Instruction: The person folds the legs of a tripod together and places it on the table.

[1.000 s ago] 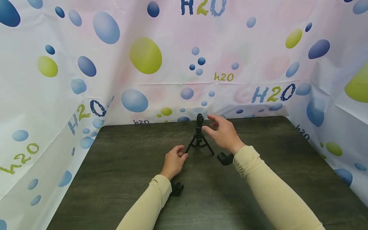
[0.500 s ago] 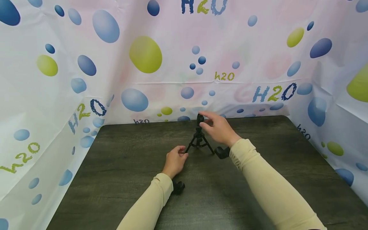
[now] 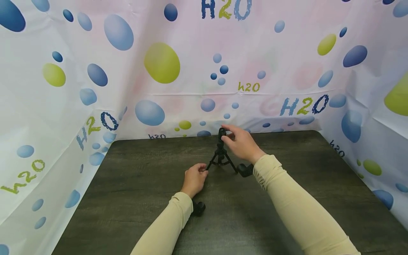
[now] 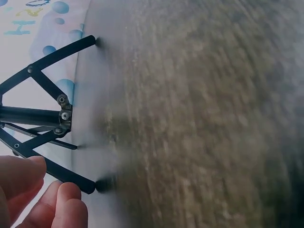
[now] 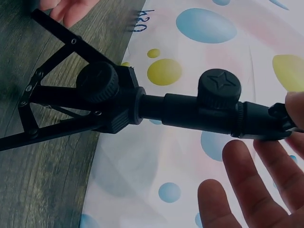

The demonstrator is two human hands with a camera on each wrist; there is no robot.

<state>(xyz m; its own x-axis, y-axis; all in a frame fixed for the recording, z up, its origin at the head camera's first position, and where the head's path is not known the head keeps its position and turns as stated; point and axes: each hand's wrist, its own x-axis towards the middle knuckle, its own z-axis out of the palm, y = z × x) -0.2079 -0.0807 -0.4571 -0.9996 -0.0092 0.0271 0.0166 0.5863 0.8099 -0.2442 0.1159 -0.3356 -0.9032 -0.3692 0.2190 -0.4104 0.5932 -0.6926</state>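
A small black tripod (image 3: 220, 153) stands upright on its spread legs near the table's back edge. My left hand (image 3: 193, 180) pinches the lower part of one tripod leg (image 4: 71, 175), thumb on one side and fingers on the other, as the left wrist view shows. At the top, my right hand (image 3: 243, 143) holds the tripod's head (image 5: 266, 121) between thumb and fingers. Two round knobs, the upper knob (image 5: 219, 88) and the lower knob (image 5: 97, 81), show along the tripod's body in the right wrist view.
The dark wood-grain table (image 3: 143, 212) lies under both hands. A white sheet (image 3: 191, 71) with blue and green spots and H2O lettering rises behind and at the sides. Black devices, the left one (image 3: 199, 209) and the right one (image 3: 245, 170), sit at my wrists.
My right hand has moved left onto the top of the tripod. The left hand stays at the tripod leg, and the tripod has hardly moved.
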